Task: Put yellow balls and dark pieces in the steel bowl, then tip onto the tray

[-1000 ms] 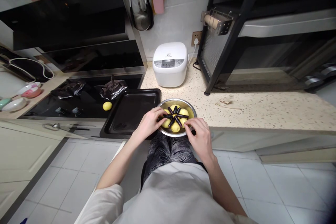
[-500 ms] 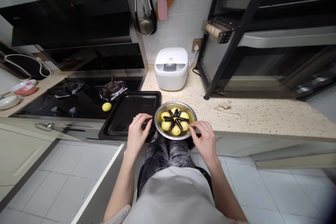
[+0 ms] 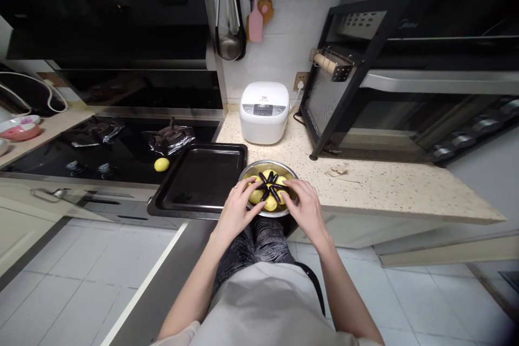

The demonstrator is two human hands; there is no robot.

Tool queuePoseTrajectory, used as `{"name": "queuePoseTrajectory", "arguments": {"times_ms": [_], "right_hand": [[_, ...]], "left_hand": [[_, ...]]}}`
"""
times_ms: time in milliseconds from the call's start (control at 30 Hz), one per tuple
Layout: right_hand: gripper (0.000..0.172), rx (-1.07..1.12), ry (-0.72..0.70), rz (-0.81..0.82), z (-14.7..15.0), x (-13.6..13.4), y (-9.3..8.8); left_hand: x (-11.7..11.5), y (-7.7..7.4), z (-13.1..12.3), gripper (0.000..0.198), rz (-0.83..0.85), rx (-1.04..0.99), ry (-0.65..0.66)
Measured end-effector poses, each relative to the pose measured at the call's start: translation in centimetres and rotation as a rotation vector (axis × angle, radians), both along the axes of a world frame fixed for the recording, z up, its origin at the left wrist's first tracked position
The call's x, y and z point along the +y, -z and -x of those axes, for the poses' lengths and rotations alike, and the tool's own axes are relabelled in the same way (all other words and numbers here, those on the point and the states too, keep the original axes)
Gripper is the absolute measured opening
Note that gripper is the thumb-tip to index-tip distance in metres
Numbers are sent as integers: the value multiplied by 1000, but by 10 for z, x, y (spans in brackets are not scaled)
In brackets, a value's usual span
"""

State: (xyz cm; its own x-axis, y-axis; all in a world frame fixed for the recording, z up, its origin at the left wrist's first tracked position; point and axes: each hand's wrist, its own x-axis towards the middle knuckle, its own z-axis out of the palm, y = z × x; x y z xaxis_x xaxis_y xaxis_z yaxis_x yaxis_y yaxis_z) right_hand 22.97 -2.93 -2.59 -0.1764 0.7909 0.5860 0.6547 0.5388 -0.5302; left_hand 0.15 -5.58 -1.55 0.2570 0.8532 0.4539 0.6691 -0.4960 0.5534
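Note:
Several yellow lemons (image 3: 270,204) sit in a ring inside a round metal bowl (image 3: 277,164) at the counter's edge. On top of them lie several dark, glossy, finger-shaped fruits (image 3: 274,195), spread out like a star. My left hand (image 3: 238,206) reaches over the bowl's left side, thumb and fingers apart around a lemon there. Across from it, my right hand (image 3: 305,206) has its fingertips at the right-hand lemon and the end of a dark piece, its thumb apart from the fingers. Whether either hand presses on the fruit is hard to see.
A black baking tray (image 3: 203,178) lies left of the bowl, partly over the stove (image 3: 133,140). One loose lemon (image 3: 161,164) rests on the stove. Behind stands a white rice cooker (image 3: 265,113). A black rack (image 3: 324,97) with an oven is at right; an open drawer (image 3: 150,281) is below.
Both hands have moved inward from beside the bowl to over its two sides, their fingers now among the fruit. The star arrangement looks much the same. The view has shifted slightly.

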Motion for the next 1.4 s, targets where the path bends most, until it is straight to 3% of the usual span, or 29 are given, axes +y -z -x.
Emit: {"name": "queuePoseTrajectory", "arguments": {"times_ms": [200, 333, 500, 733, 833, 1100, 1400], "right_hand": [[65, -224, -197, 126, 0, 30, -3], [76, -321, -331, 205, -1, 48, -4], [66, -349, -379, 240, 0, 59, -14], [51, -307, -389, 182, 3, 55, -21], [49, -336, -323, 200, 7, 48, -22], [43, -403, -219, 287, 16, 36, -32], [45, -588, -173, 270, 19, 33, -35]], "left_hand": [[28, -1, -2, 65, 84, 151, 122], [48, -8, 1, 79, 119, 308, 166], [69, -14, 1, 85, 134, 425, 248], [80, -25, 0, 68, 119, 475, 323], [77, -30, -4, 67, 161, 482, 282], [60, -45, -32, 57, 290, 678, 24], [61, -35, -32, 41, 245, 687, 15]]}}
